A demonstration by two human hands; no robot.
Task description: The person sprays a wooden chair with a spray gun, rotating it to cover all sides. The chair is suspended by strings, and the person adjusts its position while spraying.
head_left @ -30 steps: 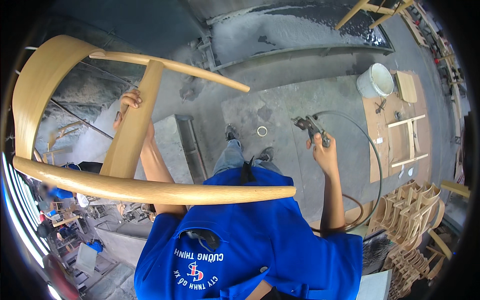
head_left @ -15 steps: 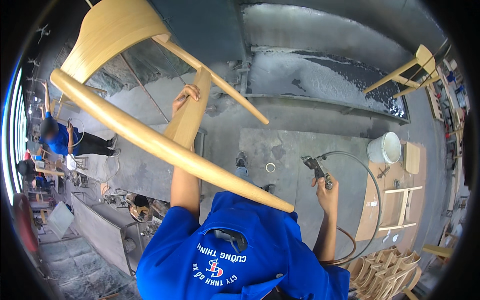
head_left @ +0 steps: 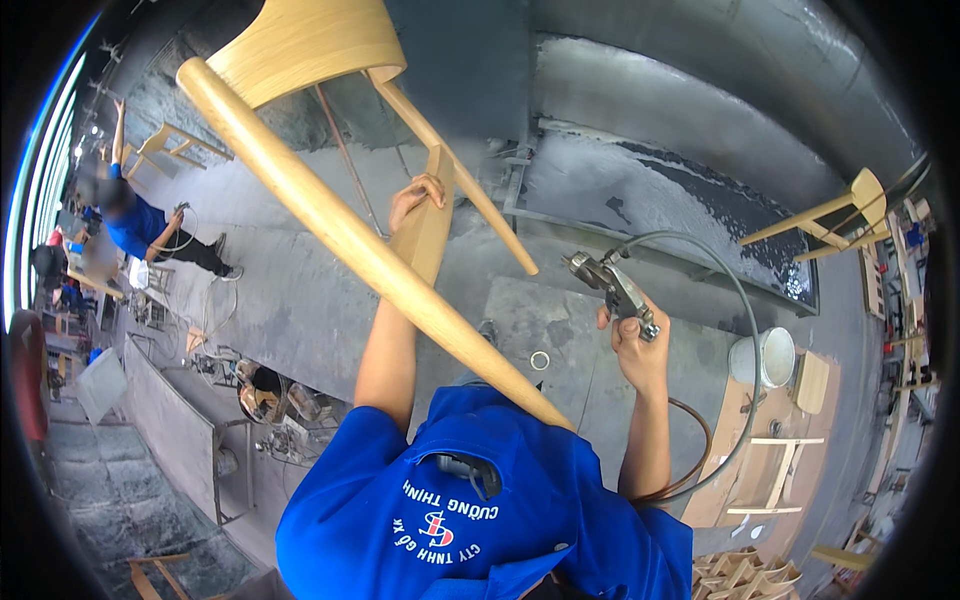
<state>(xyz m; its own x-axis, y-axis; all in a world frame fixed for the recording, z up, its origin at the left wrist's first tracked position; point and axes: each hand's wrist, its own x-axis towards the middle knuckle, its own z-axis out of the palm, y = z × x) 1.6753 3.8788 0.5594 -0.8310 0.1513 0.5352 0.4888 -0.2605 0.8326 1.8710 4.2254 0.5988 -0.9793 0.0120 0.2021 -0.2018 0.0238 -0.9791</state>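
Note:
A pale wooden chair frame (head_left: 372,240) with a curved backrest hangs tilted in front of me. My left hand (head_left: 415,203) is closed around its flat crossbar (head_left: 424,248), between two long tapered legs. My right hand (head_left: 640,345) grips a metal spray gun (head_left: 612,284), whose nozzle end points forward and left, toward the chair but apart from it. From the gun a grey hose (head_left: 742,290) loops round to the right and back past my forearm. No spray can be made out.
Ahead right lies a metal trough (head_left: 670,250) of foamy water, with another wooden chair (head_left: 835,225) beyond. A white bucket (head_left: 762,357) and cardboard (head_left: 715,460) with wooden parts are on the right. At left are a co-worker in blue (head_left: 140,225) and a grey metal panel (head_left: 175,430).
My right hand has raised the spray gun forward and left, nearer the chair. The chair, still in my left hand, now appears farther right and more steeply turned. The whole view has shifted.

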